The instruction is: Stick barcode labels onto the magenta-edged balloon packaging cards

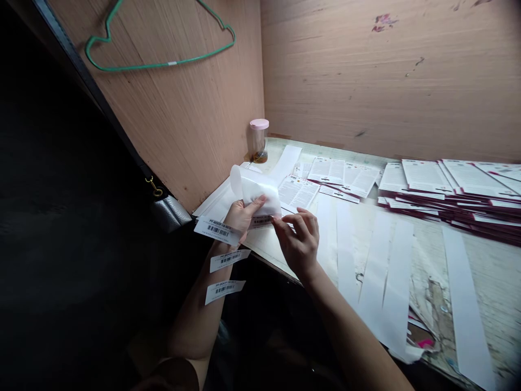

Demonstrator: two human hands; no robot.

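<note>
A pink-lidded jar (259, 142) stands beside wooden panelling (191, 125)

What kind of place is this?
It looks like a small packing or labelling workspace, though I can't be sure. White rectangular barcode stickers cling to the person's left arm, and stacked white printed cards with dark-red edges lie on a worn, whitish tabletop.

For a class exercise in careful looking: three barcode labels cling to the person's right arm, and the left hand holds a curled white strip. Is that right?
Not quite: the three barcode labels cling to the left arm, not the right, as the head view shows. The left hand does hold a curled white strip.
</note>
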